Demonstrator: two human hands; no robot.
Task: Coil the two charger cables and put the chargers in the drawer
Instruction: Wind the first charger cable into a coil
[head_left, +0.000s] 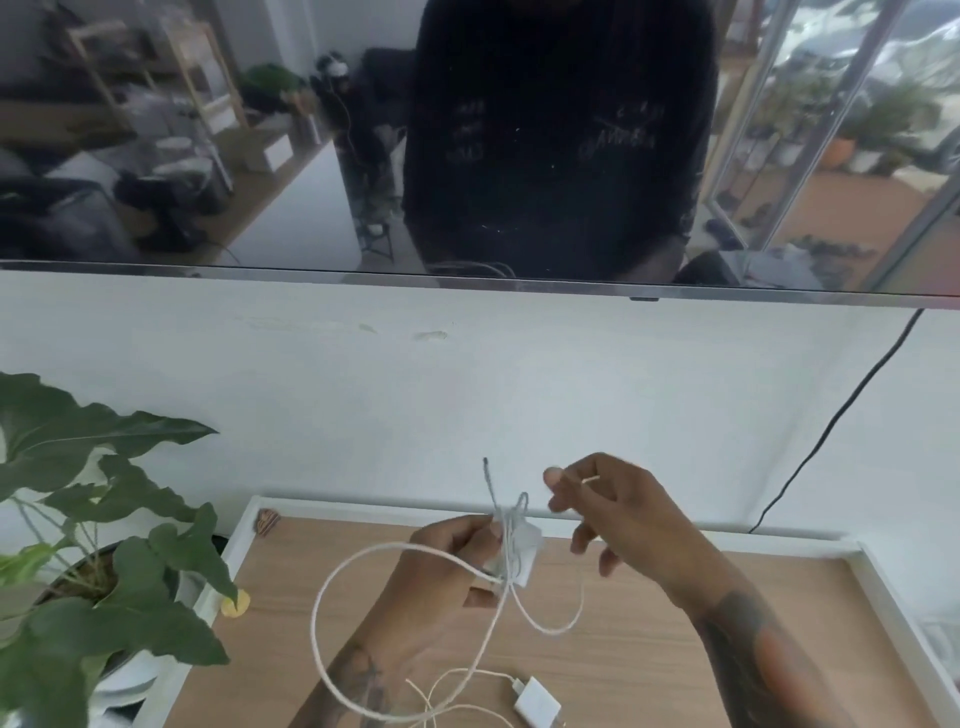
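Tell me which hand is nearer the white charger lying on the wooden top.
Left. The left hand, holding the other charger, is up and left of the lying charger, with its wrist closest. The right hand is higher, farther toward the wall.

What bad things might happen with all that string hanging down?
The long cable loop hangs from the left hand down near the second charger, so it may snag or tangle with that charger's cable. The wraps around the held charger look loose and might slip off while the right hand is open.

Home living room: wall-mounted television reflecting shelves and sofa, potted plant, wooden surface with white rim.
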